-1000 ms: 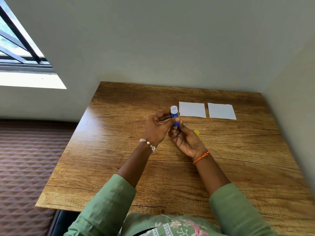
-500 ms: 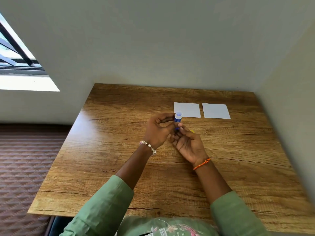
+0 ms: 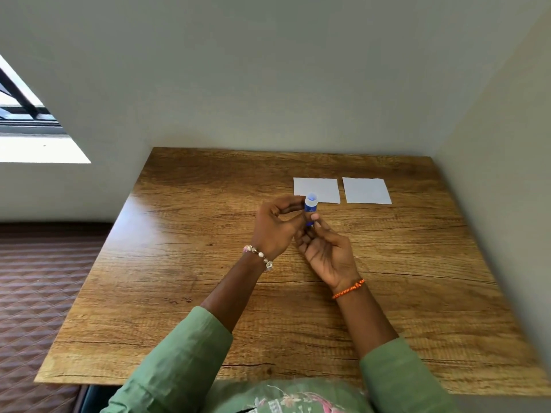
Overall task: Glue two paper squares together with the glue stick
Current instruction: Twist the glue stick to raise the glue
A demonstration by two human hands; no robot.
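Note:
Two white paper squares lie flat side by side on the far right part of the wooden table [image 3: 185, 287], the left square [image 3: 320, 186] and the right square [image 3: 366, 190], a small gap between them. Just in front of the left square I hold a blue glue stick [image 3: 310, 205] upright, its open top facing up. My left hand [image 3: 275, 225] pinches the tube's upper part with thumb and fingertips. My right hand [image 3: 326, 248] grips the tube's lower end from below, palm turned up. The tube's base is hidden by my fingers.
Walls close the table in at the back and on the right. To the left, the table edge drops to a brown quilted floor [image 3: 38, 278] below a window [image 3: 24, 114]. My green sleeves cross the near edge.
The view has shifted, so the table and papers sit differently in frame. Both hands keep holding the glue stick in the same way. A yellow object seen behind my right hand earlier is hidden now.

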